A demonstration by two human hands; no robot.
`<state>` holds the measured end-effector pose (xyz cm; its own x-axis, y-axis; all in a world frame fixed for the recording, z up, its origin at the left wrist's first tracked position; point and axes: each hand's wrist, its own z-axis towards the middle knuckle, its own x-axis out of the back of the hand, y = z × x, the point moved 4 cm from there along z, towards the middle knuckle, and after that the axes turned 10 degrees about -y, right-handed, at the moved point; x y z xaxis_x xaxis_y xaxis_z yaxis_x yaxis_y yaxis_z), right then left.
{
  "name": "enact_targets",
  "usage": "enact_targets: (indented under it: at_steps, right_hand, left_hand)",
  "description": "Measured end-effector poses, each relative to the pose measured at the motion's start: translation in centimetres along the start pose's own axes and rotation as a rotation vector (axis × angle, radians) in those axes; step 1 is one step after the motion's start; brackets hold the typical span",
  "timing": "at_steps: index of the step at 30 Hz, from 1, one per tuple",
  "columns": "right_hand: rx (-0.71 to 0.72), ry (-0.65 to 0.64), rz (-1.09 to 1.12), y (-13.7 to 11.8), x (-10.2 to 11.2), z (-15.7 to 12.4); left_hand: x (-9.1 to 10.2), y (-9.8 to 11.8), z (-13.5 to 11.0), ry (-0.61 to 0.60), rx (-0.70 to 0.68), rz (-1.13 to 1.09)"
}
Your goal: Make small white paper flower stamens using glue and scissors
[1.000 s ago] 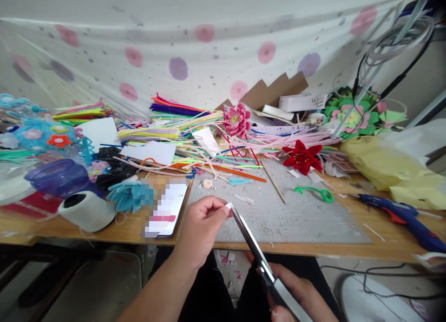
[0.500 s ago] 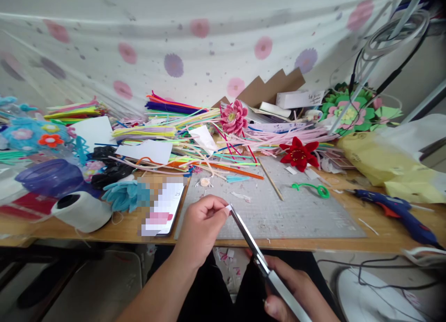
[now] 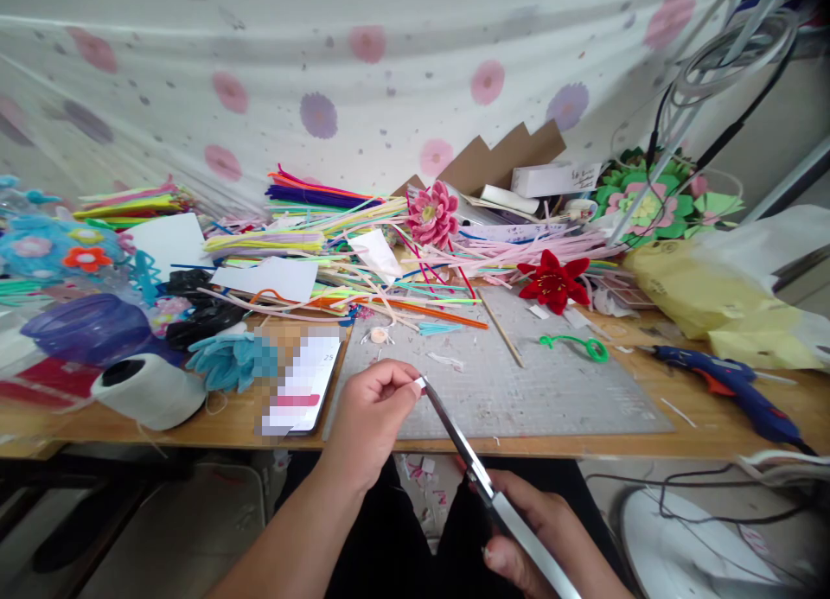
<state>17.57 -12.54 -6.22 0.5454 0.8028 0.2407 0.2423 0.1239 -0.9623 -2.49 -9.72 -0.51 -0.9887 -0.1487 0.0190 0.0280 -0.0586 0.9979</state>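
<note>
My left hand (image 3: 373, 413) pinches a tiny white piece (image 3: 421, 381) between thumb and fingertips, above the front of the grey cutting mat (image 3: 584, 400). My right hand (image 3: 528, 525) is closed around a long pair of scissors (image 3: 476, 469), low over my lap. The blades point up and to the left, and their tips meet the white piece at my left fingertips. Whether the piece is paper or something else, I cannot make out. My right fingers are partly hidden behind the scissors.
A phone (image 3: 304, 387), a blue felt-like flower (image 3: 233, 361) and a thread cone (image 3: 152, 391) lie left. Behind are piled pipe cleaners (image 3: 272, 240). On the right are a red flower (image 3: 554, 281), a green curled stem (image 3: 580, 348) and a blue glue gun (image 3: 732, 383).
Both hands stay nearly in place, with the scissors tips still at the white piece. The scissors blades look closer together. The whole view has shifted slightly.
</note>
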Motion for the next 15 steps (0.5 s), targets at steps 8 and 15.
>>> enact_targets:
  at_steps: [8,15]
  right_hand:
    - [-0.063,-0.063,0.265,-0.4,-0.2,0.9]
    - [-0.081,-0.022,0.344,0.8,-0.5,0.4]
  left_hand:
    - [0.5,-1.6,0.6,-0.013,0.092,-0.387]
    - [0.0,-1.9,0.6,-0.235,0.090,-0.221]
